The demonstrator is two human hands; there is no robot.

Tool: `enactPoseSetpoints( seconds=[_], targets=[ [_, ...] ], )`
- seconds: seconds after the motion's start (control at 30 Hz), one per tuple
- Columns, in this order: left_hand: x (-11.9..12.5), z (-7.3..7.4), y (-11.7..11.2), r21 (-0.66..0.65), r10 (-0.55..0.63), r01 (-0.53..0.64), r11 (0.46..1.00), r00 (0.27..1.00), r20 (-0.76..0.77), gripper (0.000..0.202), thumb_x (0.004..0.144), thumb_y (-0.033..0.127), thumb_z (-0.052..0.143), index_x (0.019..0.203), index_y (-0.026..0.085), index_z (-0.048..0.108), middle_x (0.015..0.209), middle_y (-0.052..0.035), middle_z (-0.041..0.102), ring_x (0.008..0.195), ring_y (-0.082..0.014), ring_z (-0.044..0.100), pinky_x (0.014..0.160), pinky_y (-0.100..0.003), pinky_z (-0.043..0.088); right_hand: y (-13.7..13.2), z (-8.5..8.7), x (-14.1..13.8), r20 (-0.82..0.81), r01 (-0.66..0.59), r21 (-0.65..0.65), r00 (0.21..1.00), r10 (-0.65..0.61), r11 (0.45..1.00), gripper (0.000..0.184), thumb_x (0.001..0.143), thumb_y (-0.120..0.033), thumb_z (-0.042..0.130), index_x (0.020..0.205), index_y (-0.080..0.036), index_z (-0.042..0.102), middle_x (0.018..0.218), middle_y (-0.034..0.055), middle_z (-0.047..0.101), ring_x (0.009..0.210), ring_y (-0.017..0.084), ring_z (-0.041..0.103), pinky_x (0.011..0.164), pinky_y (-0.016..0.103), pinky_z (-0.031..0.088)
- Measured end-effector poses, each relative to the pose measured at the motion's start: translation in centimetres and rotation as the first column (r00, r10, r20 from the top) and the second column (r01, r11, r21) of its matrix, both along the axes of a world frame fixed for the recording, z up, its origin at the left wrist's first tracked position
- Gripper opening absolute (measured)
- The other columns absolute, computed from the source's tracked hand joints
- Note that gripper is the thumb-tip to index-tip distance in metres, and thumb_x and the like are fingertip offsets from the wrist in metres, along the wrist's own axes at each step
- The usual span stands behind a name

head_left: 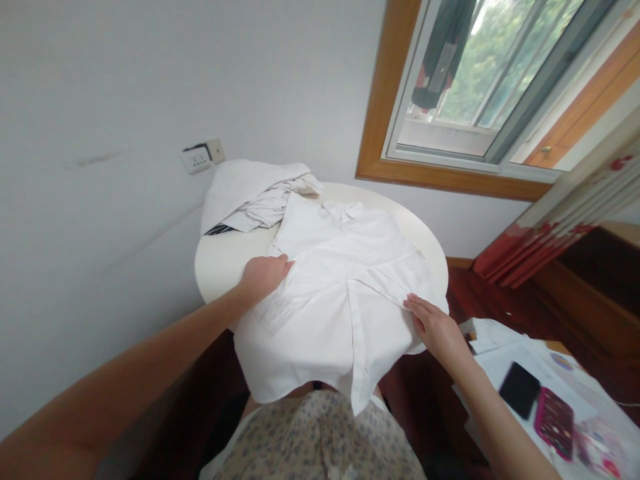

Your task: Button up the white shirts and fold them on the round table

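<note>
A white shirt [345, 247] lies spread over a round white table [215, 263], its collar toward the wall and its lower part hanging over the near edge. On its left side, my left hand [267, 275] is closed, thumb and fingers pinching the cloth. My right hand [431, 325] is at the shirt's right side, fingertips on a fold of fabric and thumb beneath them. A fold line runs taut toward those fingertips. Between my hands the button strip runs down to the hem, and wrinkles cross the cloth.
A heap of white cloth [255, 190] with dark lines sits at the table's back left, below a wall socket [197, 160]. At right, a side table holds papers [520, 363], a black phone [520, 390] and a pink-cased phone [555, 423]. A curtain [530, 247] hangs beside the window.
</note>
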State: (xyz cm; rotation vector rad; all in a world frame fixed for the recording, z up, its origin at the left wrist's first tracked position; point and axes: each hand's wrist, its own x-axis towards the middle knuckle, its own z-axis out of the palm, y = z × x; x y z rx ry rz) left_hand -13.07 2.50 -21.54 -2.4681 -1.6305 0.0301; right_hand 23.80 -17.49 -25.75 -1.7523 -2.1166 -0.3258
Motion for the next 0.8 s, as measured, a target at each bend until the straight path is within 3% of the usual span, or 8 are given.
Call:
enactPoseSetpoints(
  seconds=[0.33, 0.43, 0.5, 0.6, 0.67, 0.73, 0.8],
  targets=[
    [-1.3, 1.0, 1.4, 0.029, -0.072, 0.074, 0.997, 0.996, -0.044, 0.048, 0.097, 0.048, 0.026, 0.102, 0.018, 0.063, 0.086, -0.0122, 0.070, 0.085, -0.0278, 0.067, 0.068, -0.033, 0.041, -0.3, 0.3, -0.2, 0.014, -0.005, -0.002, 1.000, 0.005, 1.000, 0.042, 0.083, -0.005, 0.042, 0.116, -0.015, 0.066, 0.124, 0.0101, 0.064, 0.116, 0.021, 0.061, 0.100, 0.036, 0.052],
    [-1.4, 1.4, 1.3, 0.035, -0.113, 0.115, 0.993, 0.991, -0.066, 0.043, 0.095, 0.048, 0.033, 0.104, 0.017, 0.061, 0.088, -0.0127, 0.069, 0.086, -0.0279, 0.065, 0.071, -0.034, 0.042, -0.5, 1.0, -0.3, 0.070, -0.005, -0.075, 0.997, 0.010, 0.997, 0.037, 0.084, -0.012, 0.047, 0.117, -0.014, 0.065, 0.126, 0.0123, 0.063, 0.119, 0.023, 0.058, 0.103, 0.040, 0.048],
    [-1.0, 1.8, 1.3, 0.120, -0.148, 0.153, 0.981, 0.988, -0.051, 0.038, 0.093, 0.045, 0.040, 0.105, 0.015, 0.061, 0.095, -0.0146, 0.067, 0.095, -0.0295, 0.062, 0.077, -0.037, 0.042, 0.1, 2.2, -0.5, 0.123, 0.013, -0.151, 0.992, 0.005, 0.988, 0.031, 0.088, -0.021, 0.050, 0.113, -0.016, 0.067, 0.121, 0.0130, 0.065, 0.116, 0.025, 0.060, 0.104, 0.045, 0.044],
    [1.3, 2.5, 1.7, 0.219, -0.280, 0.267, 0.938, 0.960, 0.029, 0.032, 0.092, 0.037, 0.043, 0.108, 0.016, 0.061, 0.109, -0.0144, 0.064, 0.107, -0.0290, 0.056, 0.087, -0.041, 0.042, 2.9, 4.9, -1.8, 0.155, 0.054, -0.218, 0.988, -0.020, 0.974, 0.030, 0.094, -0.032, 0.046, 0.104, -0.018, 0.070, 0.111, 0.0121, 0.070, 0.109, 0.025, 0.063, 0.105, 0.048, 0.040],
    [3.6, 2.4, 2.2, 0.217, -0.411, 0.382, 0.898, 0.905, 0.112, 0.033, 0.094, 0.032, 0.039, 0.116, 0.018, 0.060, 0.120, -0.0115, 0.061, 0.115, -0.0252, 0.053, 0.095, -0.040, 0.040, 6.0, 6.4, -3.4, 0.130, 0.034, -0.184, 0.991, -0.010, 0.982, 0.035, 0.096, -0.034, 0.043, 0.112, -0.017, 0.068, 0.118, 0.0125, 0.067, 0.117, 0.025, 0.059, 0.108, 0.045, 0.036],
    [6.1, 1.5, 2.7, 0.203, -0.517, 0.482, 0.852, 0.835, 0.188, 0.039, 0.096, 0.031, 0.034, 0.128, 0.021, 0.054, 0.136, -0.0080, 0.053, 0.127, -0.0215, 0.046, 0.105, -0.038, 0.035, 9.6, 6.8, -5.5, 0.098, -0.026, -0.176, 0.994, 0.044, 0.984, 0.039, 0.098, -0.032, 0.037, 0.124, -0.017, 0.062, 0.131, 0.0099, 0.060, 0.130, 0.023, 0.047, 0.112, 0.042, 0.031],
    [8.0, -0.3, 3.3, 0.174, -0.541, 0.513, 0.840, 0.809, 0.227, 0.045, 0.098, 0.036, 0.030, 0.139, 0.023, 0.046, 0.148, -0.0063, 0.042, 0.136, -0.0213, 0.036, 0.112, -0.039, 0.028, 13.0, 6.2, -7.5, 0.088, -0.047, -0.197, 0.994, 0.066, 0.979, 0.043, 0.098, -0.031, 0.034, 0.136, -0.019, 0.052, 0.145, 0.0080, 0.046, 0.139, 0.024, 0.034, 0.114, 0.043, 0.026]
  ],
)
